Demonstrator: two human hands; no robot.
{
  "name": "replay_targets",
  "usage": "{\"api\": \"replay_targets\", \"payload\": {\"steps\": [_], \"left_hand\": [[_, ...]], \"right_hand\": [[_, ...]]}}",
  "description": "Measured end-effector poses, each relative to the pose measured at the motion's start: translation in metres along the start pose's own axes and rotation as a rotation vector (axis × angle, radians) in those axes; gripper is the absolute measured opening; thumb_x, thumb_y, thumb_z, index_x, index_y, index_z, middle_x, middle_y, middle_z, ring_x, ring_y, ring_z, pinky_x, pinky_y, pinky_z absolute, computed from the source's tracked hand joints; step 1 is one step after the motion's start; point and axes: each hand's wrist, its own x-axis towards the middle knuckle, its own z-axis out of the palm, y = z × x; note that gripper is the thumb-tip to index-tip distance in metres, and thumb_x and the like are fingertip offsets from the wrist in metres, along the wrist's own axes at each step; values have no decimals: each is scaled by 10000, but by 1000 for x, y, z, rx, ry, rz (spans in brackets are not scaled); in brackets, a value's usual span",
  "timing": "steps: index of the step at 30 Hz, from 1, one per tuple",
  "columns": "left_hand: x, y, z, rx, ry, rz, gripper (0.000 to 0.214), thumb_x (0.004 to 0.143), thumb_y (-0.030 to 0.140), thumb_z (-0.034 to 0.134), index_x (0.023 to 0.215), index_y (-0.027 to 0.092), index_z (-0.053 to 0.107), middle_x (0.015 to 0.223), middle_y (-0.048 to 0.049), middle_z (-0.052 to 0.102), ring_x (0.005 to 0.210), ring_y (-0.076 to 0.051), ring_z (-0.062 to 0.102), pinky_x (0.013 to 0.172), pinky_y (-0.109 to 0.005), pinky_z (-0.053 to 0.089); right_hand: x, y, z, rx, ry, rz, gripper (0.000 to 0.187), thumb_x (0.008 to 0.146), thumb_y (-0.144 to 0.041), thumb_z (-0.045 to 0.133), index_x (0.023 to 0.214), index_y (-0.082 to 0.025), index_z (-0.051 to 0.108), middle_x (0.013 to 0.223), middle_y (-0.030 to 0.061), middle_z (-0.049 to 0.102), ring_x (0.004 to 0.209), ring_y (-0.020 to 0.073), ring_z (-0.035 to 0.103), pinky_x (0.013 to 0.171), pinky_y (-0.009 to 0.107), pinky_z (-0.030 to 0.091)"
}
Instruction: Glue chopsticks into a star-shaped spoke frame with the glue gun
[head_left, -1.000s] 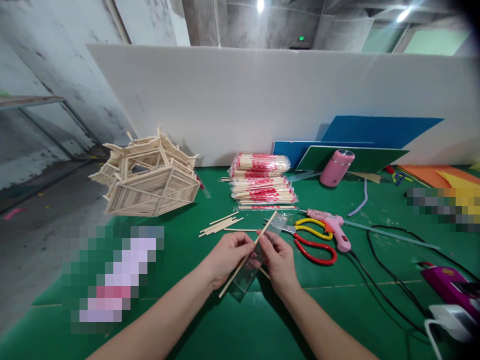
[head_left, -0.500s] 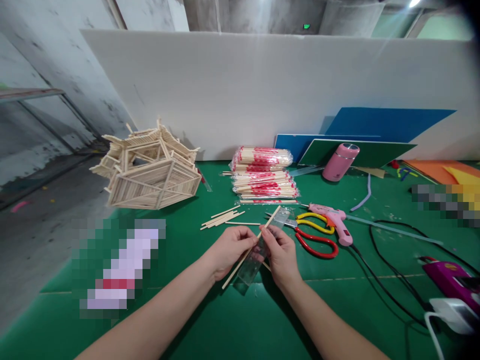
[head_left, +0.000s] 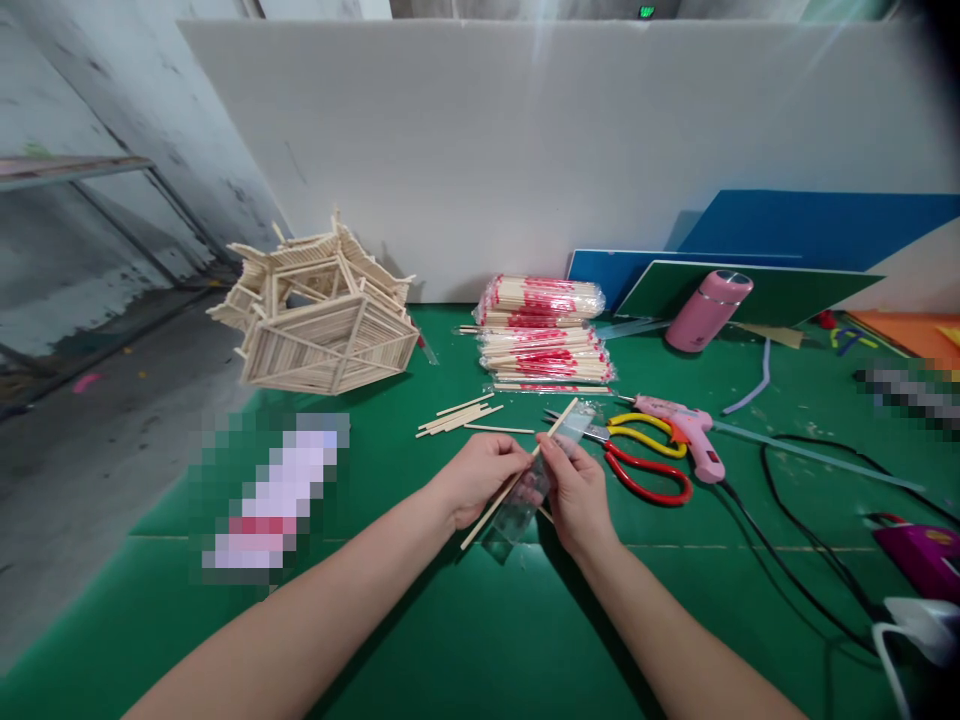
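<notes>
While the left hand pinches a stick near its middle, the right hand grips its clear wrapper. Both hover above the green tabletop, near the scissors and loose sticks.

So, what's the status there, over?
Left hand, right hand both pinching one wooden stick. Clear wrapper held with it. Scissors, glue gun lie right, apart.
</notes>
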Motion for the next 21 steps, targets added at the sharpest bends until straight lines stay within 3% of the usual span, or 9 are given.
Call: {"api": "replay_targets", "payload": {"steps": [14, 21], "left_hand": [[0, -2, 5, -28, 20, -21, 124, 747, 137, 490, 632, 145, 445, 488, 3, 580, 417, -104, 569, 490, -237, 464], [0, 0, 4, -29, 2, -21, 148, 701, 182, 561, 619, 143, 444, 475, 11, 566, 411, -100, 556, 503, -251, 467]], "right_hand": [[3, 2, -4, -39, 20, -46, 228, 627, -360, 655, 704, -169, 558, 463, -87, 386, 393, 53, 311, 383, 193, 231], [3, 2, -5, -57, 1, -66, 200, 658, -338, 637, 714, -164, 557, 481, -82, 366, 404, 51, 305, 384, 191, 225]]}}
